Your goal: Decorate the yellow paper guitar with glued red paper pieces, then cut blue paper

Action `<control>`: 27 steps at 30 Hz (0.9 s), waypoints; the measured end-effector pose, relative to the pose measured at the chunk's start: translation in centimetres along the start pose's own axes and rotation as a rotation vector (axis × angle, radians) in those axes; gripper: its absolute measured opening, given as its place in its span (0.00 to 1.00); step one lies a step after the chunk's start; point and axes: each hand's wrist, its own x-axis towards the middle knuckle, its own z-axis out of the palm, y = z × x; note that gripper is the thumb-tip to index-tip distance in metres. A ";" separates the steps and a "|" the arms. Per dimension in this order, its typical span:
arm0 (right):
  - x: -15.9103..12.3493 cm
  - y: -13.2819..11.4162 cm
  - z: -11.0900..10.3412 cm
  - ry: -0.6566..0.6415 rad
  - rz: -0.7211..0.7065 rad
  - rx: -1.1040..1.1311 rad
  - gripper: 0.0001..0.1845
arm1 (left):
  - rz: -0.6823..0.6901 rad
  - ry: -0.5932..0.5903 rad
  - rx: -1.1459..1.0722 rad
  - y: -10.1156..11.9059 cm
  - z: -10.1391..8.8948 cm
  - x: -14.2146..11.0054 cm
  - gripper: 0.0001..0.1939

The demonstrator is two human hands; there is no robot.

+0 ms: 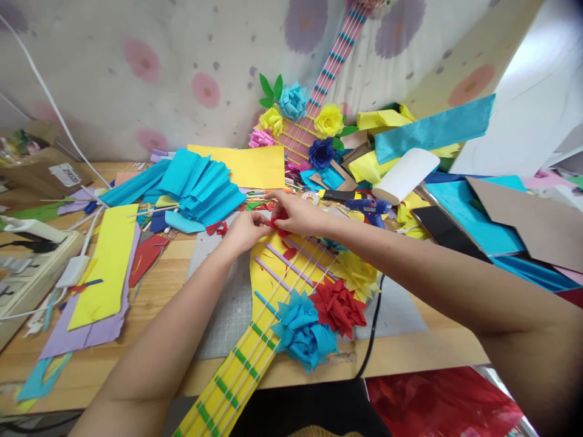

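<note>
Yellow guitar (261,290), lower centre, looks mostly done imo: blue flower (304,332), red flower (339,305) and yellow flower (359,274) on. Red paper (281,221) seems unfinished, left hand (246,233) and right hand (296,213) pinching it, fingertips nearly together.

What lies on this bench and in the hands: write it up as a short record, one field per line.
left hand: left hand, fingertips beside the red paper
right hand: right hand, pinching red paper
under the hands: yellow guitar shape
its flowers: blue flower, red flower, yellow flower
behind: pink guitar shape, also flowered
tool: blue glue gun
</note>
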 end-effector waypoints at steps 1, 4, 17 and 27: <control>0.0 0.0 0.0 -0.002 0.001 0.002 0.32 | 0.003 0.007 0.012 0.0 0.0 0.0 0.08; 0.0 -0.2 -0.1 -0.004 -0.008 0.017 0.32 | 0.015 0.002 0.014 0.2 -0.1 -0.2 0.08; -2.9 1.6 -2.6 0.279 -0.197 -0.079 0.11 | 0.029 0.205 -0.226 3.4 -3.4 -1.2 0.13; -3.9 -0.8 -0.5 -0.212 -0.421 -0.403 0.09 | 0.100 0.384 -0.334 3.8 -3.5 -1.2 0.10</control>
